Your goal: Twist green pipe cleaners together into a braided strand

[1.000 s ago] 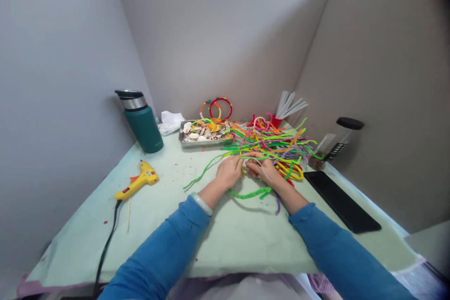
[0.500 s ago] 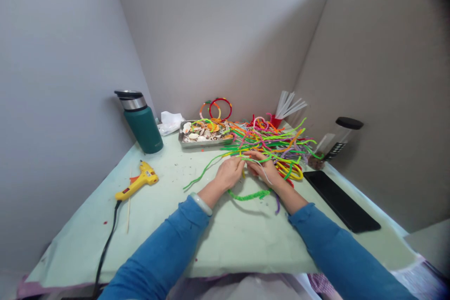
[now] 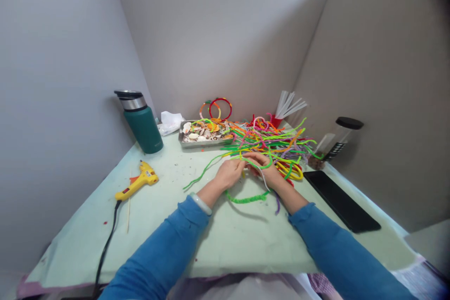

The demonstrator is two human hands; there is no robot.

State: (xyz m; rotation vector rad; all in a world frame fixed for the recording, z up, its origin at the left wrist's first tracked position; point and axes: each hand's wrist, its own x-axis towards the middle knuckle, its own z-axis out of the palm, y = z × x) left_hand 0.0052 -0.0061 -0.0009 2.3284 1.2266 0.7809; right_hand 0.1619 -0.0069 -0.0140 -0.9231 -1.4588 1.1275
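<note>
A hoop [image 3: 246,200] hangs between my hands, its near arc wrapped in fuzzy green pipe cleaner and a thin white stretch showing bare on the right. My left hand [image 3: 230,172] is closed, pinching the hoop's far side. Against its fingertips, my right hand [image 3: 263,168] has its fingers curled around a loose green pipe cleaner [image 3: 270,159] that loops up over the hand. The fingertips partly hide where the strand meets the hoop. Just beyond the hands spreads a pile of coloured pipe cleaners [image 3: 267,138]. A purple one [image 3: 277,205] pokes out below my right wrist.
A metal tray [image 3: 207,144] of shells stands behind, with two finished-looking rings [image 3: 221,99] leaning at the wall. On the left are a yellow glue gun [image 3: 138,183] with its cord and a green bottle [image 3: 142,126]. A black phone-like slab [image 3: 341,201] and a clear jar [image 3: 339,138] sit right.
The hoop has turned a little, its green-wrapped arc shifting left. The loose green strand now rises in a loop over my right hand, whose fingers have shifted slightly.
</note>
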